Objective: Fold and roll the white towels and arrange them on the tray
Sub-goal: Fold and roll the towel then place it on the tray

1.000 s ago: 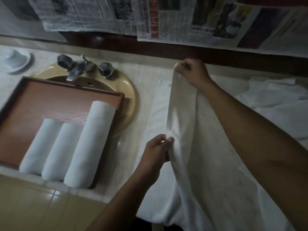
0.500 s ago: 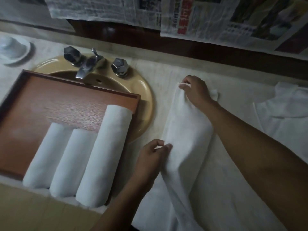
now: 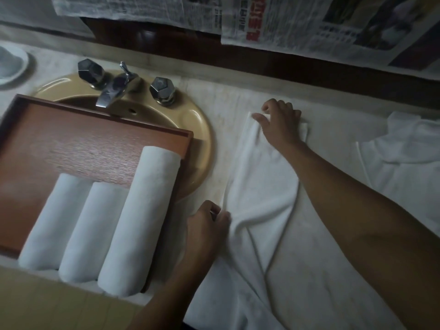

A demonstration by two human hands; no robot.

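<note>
Dim light falls on a pale stone surface (image 3: 228,110) below a dark wall strip hung with newspaper sheets (image 3: 297,22).

On the right hand (image 3: 279,126) the fingers (image 3: 259,117) are spread and pressed flat on the far end of a white towel (image 3: 259,186), thumb out along its top edge. The left hand (image 3: 206,225) is closed in a pinch on the towel's left edge nearer the body, fingertips bunching the cloth there. Between the two hands the towel lies folded into a long strip, with a loose ridge curving across its middle, and its near end spreads wide toward the bottom of the view. The right forearm crosses over the strip's right side.

Left of the left hand, a brown wooden tray (image 3: 71,129) sits partly over a tan sink (image 3: 200,148). Three rolled towels (image 3: 133,220) lie side by side, touching, in the tray's near right part; the rightmost is the longest, and all three stick out over the tray's near edge. A chrome tap (image 3: 114,88) with two faceted knobs stands at the back of the sink. More white cloth (image 3: 404,153) lies crumpled on the far right, apart from the folded towel. A white dish (image 3: 12,65) sits at the far left edge.
</note>
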